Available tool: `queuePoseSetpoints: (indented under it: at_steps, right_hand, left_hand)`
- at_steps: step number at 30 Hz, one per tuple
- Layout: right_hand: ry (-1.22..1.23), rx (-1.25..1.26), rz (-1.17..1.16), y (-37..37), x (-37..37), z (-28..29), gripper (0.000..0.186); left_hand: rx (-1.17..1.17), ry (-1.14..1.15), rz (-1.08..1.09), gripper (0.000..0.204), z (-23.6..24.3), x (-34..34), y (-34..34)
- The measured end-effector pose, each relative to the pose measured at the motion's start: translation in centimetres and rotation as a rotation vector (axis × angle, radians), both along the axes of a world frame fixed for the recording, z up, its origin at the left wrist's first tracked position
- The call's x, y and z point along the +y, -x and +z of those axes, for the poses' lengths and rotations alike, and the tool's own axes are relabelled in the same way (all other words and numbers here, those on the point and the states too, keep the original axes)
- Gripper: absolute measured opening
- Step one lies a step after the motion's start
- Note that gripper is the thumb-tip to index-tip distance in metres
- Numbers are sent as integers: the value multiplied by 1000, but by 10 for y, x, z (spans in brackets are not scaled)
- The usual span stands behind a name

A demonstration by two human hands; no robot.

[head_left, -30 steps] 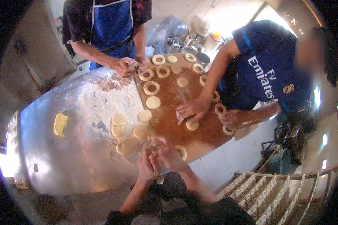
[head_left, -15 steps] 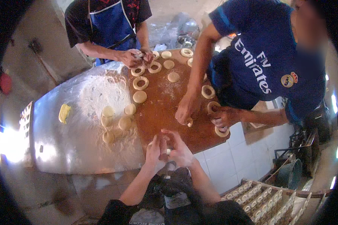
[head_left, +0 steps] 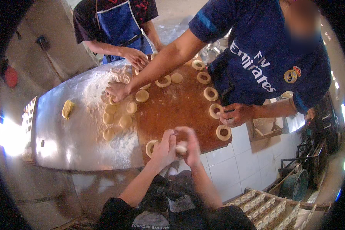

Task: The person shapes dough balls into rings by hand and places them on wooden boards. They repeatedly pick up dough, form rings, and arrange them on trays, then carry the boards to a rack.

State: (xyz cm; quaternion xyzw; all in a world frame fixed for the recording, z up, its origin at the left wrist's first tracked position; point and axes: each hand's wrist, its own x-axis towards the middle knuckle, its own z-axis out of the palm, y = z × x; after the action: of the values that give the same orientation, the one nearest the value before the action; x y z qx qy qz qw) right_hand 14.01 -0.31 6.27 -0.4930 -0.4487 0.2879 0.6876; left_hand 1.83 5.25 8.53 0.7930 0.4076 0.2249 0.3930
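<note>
Just over the near edge of the wooden board, my left hand [head_left: 165,147] and my right hand [head_left: 192,147] face each other around a pale piece of dough [head_left: 181,149]. My left fingers close against its side; the right ones curve around it and are blurred. Fingers hide most of its shape. A dough ring [head_left: 151,148] lies on the board beside my left hand. Flat dough rounds [head_left: 125,122] rest on the floury metal tabletop, left of the board.
A co-worker in a blue shirt reaches a hand [head_left: 118,91] across to the dough rounds; their other hand [head_left: 235,115] is at dough rings along the board's right edge. Another person in a blue apron [head_left: 119,25] works opposite. Racked dough rings [head_left: 262,212] stand lower right. A yellow lump [head_left: 68,109] sits left.
The co-worker's arm has swung left from the board to the dough rounds. A dough ring now shows beside my left hand. My hands have shifted slightly right, and dough shows between them.
</note>
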Motion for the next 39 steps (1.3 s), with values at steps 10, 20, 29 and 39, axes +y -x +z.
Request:
queuePoseSetpoints:
  at_steps: [10, 20, 29, 39]
  right_hand:
    - [134, 532, 81, -18, -17, -31, 51]
    - [712, -409, -155, -28, 3, -52, 66]
    - [811, -884, -233, -3, -14, -77, 91]
    - [443, -907, -187, 81, 12, -92, 47]
  left_hand:
    - [-251, -48, -44, 29, -16, 4, -18]
    - [443, -274, 92, 62, -78, 42, -12]
    - [554, -317, -54, 79, -107, 22, 9]
    - [253, -254, 146, 57, -118, 24, 135]
